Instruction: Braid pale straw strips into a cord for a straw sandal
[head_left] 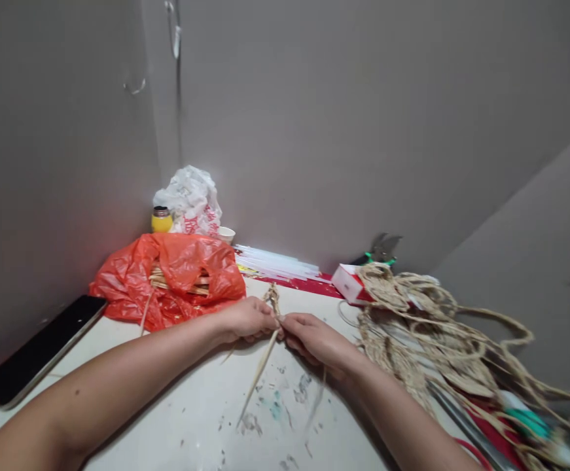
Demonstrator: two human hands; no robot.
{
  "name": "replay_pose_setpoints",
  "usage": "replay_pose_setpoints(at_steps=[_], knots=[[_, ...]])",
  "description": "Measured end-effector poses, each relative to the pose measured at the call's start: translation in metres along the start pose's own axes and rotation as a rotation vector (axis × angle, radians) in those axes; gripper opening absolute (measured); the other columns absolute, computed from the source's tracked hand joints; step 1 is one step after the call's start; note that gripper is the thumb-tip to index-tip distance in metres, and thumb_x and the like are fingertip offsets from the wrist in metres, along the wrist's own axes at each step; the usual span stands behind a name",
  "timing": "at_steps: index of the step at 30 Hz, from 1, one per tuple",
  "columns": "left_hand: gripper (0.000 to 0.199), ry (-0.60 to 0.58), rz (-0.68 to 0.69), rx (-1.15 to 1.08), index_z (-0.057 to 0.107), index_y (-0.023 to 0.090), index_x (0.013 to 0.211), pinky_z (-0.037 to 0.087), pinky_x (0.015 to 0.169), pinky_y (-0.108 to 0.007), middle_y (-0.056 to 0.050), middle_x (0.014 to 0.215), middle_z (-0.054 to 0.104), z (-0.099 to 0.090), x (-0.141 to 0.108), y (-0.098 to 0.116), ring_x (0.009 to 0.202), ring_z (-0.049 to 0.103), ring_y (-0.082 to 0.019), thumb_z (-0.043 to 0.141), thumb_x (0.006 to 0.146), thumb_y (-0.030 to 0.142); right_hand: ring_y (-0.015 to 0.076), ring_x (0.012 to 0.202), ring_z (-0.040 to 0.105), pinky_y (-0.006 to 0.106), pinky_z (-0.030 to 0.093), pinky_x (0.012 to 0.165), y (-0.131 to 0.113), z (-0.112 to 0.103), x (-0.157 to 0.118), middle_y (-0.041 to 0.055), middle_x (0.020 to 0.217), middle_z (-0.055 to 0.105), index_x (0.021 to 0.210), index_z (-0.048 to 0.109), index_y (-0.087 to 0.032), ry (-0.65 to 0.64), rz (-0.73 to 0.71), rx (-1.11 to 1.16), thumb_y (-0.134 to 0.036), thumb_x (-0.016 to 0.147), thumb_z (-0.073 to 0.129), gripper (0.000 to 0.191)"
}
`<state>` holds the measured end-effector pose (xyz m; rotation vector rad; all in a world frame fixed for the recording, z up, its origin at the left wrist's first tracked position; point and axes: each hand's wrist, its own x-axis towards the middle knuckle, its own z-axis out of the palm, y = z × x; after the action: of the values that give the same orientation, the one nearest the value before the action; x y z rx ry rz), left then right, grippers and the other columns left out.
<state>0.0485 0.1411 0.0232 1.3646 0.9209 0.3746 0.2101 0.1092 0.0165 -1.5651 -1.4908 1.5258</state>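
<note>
My left hand (250,318) and my right hand (317,339) meet above the white board (201,405), their fingertips pinched together. Between them is a small straw braid (273,297), its plaited end standing up past the fingers. One pale flat straw strand (259,376) hangs down from the pinch toward the board. A thinner strand, blurred, trails below my right hand. The fingertips hide how the strands cross.
At left lie a dark phone (39,350) and a red plastic bag (127,275) with straw inside. Behind are a white bag (194,193), a yellow jar (161,220) and translucent sticks (279,263). Coiled braided cord (436,340), a small box (347,284) and cutters (383,248) lie right.
</note>
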Motion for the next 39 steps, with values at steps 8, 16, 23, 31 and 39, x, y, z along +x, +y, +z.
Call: replay_pose_setpoints(at_steps=[8,16,23,31,39], knots=[[0.023,0.187,0.099,0.336,0.048,0.016,0.054,0.019,0.043,-0.022,0.008,0.046,0.033,0.001,-0.002,-0.004,0.043,0.026,-0.006,0.056,0.072,0.029,0.0036,0.038,0.016,0.023,0.008,0.038,0.004,0.007,0.004,-0.0093,0.044,0.029,0.059,0.046,-0.018,0.092,-0.071,0.052,-0.051,0.067,0.063,0.038],[0.018,0.110,0.015,0.598,0.056,0.014,0.061,0.029,0.043,-0.021,0.002,0.052,0.052,-0.041,-0.064,0.053,0.044,0.038,-0.008,0.053,0.073,0.027,0.0032,0.035,0.016,0.023,0.006,0.039,0.008,0.005,0.004,-0.0094,0.040,0.030,0.059,0.047,-0.018,0.100,0.001,0.145,-0.051,0.063,0.063,0.037],[0.024,0.405,-0.035,0.798,0.056,0.016,0.071,0.033,0.045,-0.020,0.000,0.061,0.059,-0.104,-0.141,0.081,0.048,0.046,-0.009,0.051,0.076,0.038,0.0035,0.036,0.017,0.022,0.006,0.039,0.006,0.004,0.004,-0.0094,0.041,0.030,0.060,0.047,-0.018,0.066,0.017,0.137,-0.052,0.061,0.064,0.038],[0.024,0.482,-0.254,1.021,0.055,0.016,0.061,0.030,0.045,-0.021,0.001,0.052,0.051,-0.127,-0.183,0.044,0.046,0.045,-0.010,0.052,0.071,0.038,0.0038,0.037,0.016,0.021,0.004,0.040,0.007,0.005,0.004,-0.0099,0.044,0.027,0.065,0.052,-0.017,0.029,0.055,0.112,-0.056,0.058,0.065,0.042],[0.018,0.466,-0.384,1.323,0.065,0.017,0.066,0.030,0.050,-0.024,-0.005,0.064,0.063,-0.111,-0.198,-0.019,0.053,0.048,-0.013,0.050,0.071,0.026,0.0039,0.039,0.013,0.020,0.004,0.041,0.011,0.003,0.006,-0.0102,0.046,0.026,0.067,0.052,-0.018,0.006,0.065,0.070,-0.060,0.057,0.065,0.045]])
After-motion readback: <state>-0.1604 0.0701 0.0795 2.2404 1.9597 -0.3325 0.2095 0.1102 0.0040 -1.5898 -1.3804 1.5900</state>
